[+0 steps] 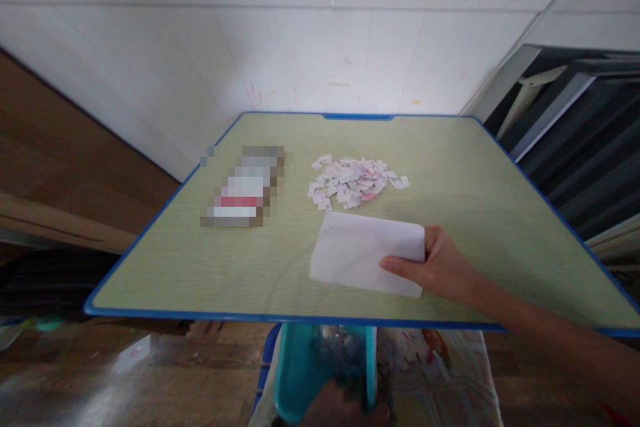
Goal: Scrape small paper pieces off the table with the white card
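My right hand [437,267] pinches a piece of white paper [365,250] at its right end, thumb on top and fingers underneath. The paper is held over the near part of the table, just in front of a loose pile of small torn paper scraps [353,180], white with some pink. Below the table's front edge, my left hand [345,403] is at a teal plastic basket [300,373]. It is dark and smeared, and its fingers do not show clearly. Inside the basket lies something clear and shiny, like plastic [340,347].
A pixelated flat object [245,187] lies on the left of the green, blue-edged table [480,160]. A white wall [320,53] stands behind. Dark framed panels [575,120] lean at the right, and a brown wooden panel [65,127] is at the left. Patterned cloth [440,380] lies below.
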### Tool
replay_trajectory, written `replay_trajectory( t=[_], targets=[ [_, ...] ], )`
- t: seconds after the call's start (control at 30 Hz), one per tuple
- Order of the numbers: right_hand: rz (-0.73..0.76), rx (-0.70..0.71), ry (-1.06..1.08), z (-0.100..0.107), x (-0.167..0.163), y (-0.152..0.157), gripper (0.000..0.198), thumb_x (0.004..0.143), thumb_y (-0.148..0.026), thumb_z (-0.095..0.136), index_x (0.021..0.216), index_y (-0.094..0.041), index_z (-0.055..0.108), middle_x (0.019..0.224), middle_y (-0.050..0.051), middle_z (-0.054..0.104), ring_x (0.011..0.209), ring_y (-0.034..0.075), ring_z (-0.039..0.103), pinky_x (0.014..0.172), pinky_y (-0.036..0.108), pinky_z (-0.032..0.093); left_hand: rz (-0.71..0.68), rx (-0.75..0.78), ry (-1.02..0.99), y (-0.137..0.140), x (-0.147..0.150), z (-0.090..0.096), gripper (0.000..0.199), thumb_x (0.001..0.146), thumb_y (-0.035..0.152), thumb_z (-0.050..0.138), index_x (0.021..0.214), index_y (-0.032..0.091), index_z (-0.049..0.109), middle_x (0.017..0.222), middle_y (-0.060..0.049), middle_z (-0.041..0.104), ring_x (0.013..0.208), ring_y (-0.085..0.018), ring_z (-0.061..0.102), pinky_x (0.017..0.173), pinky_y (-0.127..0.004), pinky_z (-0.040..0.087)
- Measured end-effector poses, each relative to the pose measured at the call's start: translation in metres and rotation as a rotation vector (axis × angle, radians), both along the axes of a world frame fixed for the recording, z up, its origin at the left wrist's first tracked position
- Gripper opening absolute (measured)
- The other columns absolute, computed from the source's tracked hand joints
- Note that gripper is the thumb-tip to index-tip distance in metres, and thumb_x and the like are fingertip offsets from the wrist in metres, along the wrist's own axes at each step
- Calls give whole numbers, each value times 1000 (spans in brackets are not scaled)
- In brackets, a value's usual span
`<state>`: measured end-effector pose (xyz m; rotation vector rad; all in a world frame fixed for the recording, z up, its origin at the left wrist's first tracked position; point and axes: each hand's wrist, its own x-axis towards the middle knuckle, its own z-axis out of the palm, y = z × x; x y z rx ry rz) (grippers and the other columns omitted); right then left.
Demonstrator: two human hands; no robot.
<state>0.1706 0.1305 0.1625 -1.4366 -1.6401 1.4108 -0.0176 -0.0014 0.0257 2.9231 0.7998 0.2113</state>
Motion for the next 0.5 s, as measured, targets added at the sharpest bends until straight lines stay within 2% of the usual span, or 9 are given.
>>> replay_trajectory(
  t=[0.2,0.33,0.5],
  targets=[
    [127,14,-78,5,-10,-8,27,64,-38,57,54,-13,52,47,-3,43,42,5,34,37,18,25,-42,-85,101,1,0,1,23,71,14,52,94,20,51,57,1,59,43,-14,52,37,-20,38],
    [155,3,-102,5,-10,-10,28,65,-38,56,55,-13,51,49,-2,42,44,5,33,39,18,26,-44,-145,149,1,0,3,19,73,17,53,91,21,52,56,2,59,41,-14,52,36,-20,39],
    [135,-19,-99,5,-13,-14,27,65,-37,55,54,-14,50,48,-3,40,43,5,33,38,18,26,-30,-95,122,2,0,4,22,72,16,51,94,19,51,53,3,57,40,-12,51,36,-17,37]
  ],
)
